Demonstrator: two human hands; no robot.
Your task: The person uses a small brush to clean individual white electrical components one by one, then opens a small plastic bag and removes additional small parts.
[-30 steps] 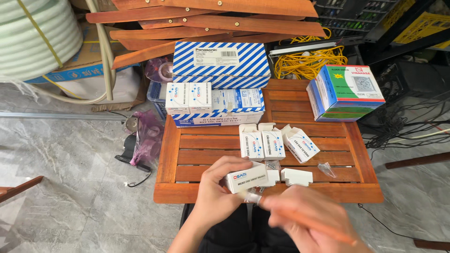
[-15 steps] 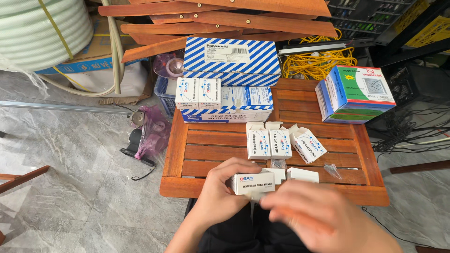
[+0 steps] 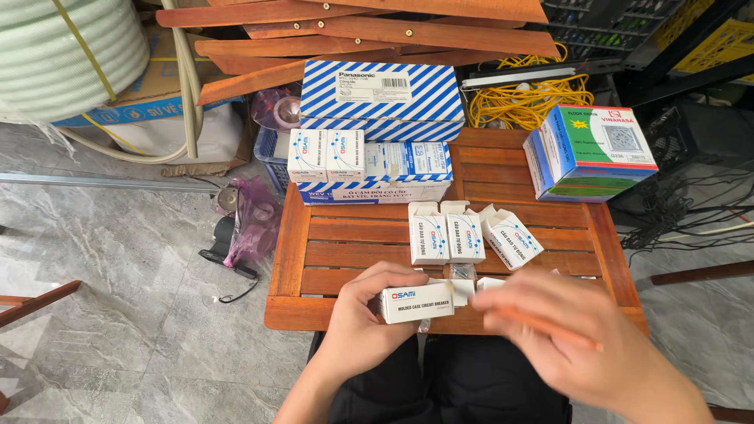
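The right hand (image 3: 581, 345), a moment ago low under the table (image 3: 353, 235) edge with a thin orange stick, now sweeps up across the front, blurred by motion; the stick shows as an orange streak in its grip, though how its fingers close on it I cannot tell. The left hand (image 3: 369, 314) has kept its place, fingers wrapped around a small white box (image 3: 416, 302) held level just above the table's near edge, thumb on the near side. So the box stays steady while the right hand moves in beside it. The box is smooth printed cardboard, oblong, with crisp corners. Behind it three similar white cartons (image 3: 463, 233) stand upright with flaps open, the rightmost tilted. The table is slatted, reddish varnished wood. At its back lie striped blue-and-white boxes (image 3: 377, 98), one large one stacked on smaller packs, and to the right a glossy green and blue box (image 3: 593, 153). The floor (image 3: 118, 314) is grey veined stone.
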